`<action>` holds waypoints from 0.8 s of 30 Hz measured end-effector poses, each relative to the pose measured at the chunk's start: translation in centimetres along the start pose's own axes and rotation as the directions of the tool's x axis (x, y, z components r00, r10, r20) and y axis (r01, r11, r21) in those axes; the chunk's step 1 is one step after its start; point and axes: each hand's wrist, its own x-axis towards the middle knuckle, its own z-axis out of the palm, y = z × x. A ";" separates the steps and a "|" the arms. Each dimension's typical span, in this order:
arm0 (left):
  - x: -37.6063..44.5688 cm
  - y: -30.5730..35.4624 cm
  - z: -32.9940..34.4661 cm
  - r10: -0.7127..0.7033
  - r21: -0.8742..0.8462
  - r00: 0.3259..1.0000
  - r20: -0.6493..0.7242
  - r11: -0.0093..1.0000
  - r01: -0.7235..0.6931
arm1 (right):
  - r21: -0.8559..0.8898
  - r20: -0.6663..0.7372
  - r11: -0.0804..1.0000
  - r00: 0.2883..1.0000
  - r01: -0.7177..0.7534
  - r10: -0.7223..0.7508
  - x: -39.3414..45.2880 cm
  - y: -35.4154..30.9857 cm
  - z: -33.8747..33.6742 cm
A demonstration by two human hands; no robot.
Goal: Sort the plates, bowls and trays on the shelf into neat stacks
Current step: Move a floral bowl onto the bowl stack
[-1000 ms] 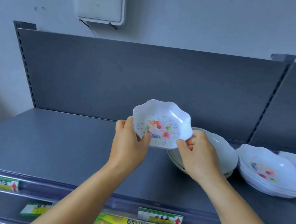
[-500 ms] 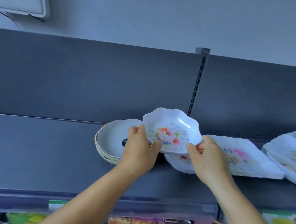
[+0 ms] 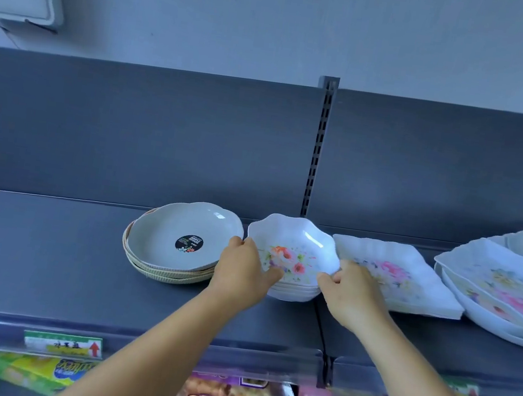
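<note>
Your left hand [image 3: 242, 270] and right hand [image 3: 352, 293] both grasp the rim of the flowered bowl [image 3: 292, 256] sitting on its stack on the shelf [image 3: 46, 252]; it looks light, stiff and slick, so hold opposite edges.

A dark grey shelf [image 3: 46, 252] carries four groups in a row. From the left: a stack of round plates [image 3: 177, 243] with a black sticker, a stack of scalloped floral bowls [image 3: 295, 255], flat rectangular floral trays [image 3: 402, 279], and larger floral dishes [image 3: 506, 296] at the right edge.
</note>
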 end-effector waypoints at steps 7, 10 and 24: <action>-0.6 1.4 -0.6 0.030 0.294 0.999 0.029 0.955 -0.037 | -0.157 0.045 0.987 0.998 0.038 -0.031 0.1 -0.5 -0.6; -1.0 2.0 -1.0 0.111 0.508 0.991 0.076 0.851 -0.134 | -0.206 0.065 0.978 0.998 0.039 -0.026 -0.2 -0.7 -1.1; 0.0 7.6 2.7 0.545 0.435 0.810 0.217 0.689 -0.580 | -0.409 0.003 0.909 0.996 0.083 -0.090 -3.4 3.7 -5.2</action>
